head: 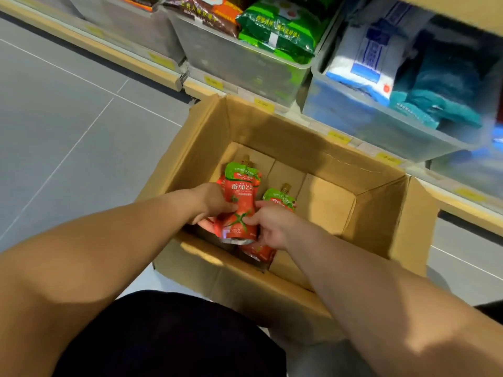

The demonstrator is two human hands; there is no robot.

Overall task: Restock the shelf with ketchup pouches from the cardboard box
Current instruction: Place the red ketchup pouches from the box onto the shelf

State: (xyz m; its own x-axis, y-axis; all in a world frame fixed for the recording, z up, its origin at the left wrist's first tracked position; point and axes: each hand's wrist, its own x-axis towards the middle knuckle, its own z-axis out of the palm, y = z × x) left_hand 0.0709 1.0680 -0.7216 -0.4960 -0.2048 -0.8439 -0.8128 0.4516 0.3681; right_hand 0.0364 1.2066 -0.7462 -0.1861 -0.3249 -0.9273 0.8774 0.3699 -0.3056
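Observation:
An open cardboard box (285,131) stands on the floor in front of the shelf. Both of my hands reach down into it. My left hand (211,202) grips the left edge of a red and green ketchup pouch (241,197) with a tomato picture and a gold cap. My right hand (272,224) pinches the same pouch at its lower right. A second ketchup pouch (280,198) lies just to the right, partly under my right hand, its lower end showing below my wrist. The box floor to the right is bare cardboard.
The low shelf (212,87) runs diagonally behind the box with yellow price tags along its edge. Clear bins on it hold green packets (280,31), brown packets (201,12), and blue and white bags (381,58). Grey tiled floor (68,118) lies to the left.

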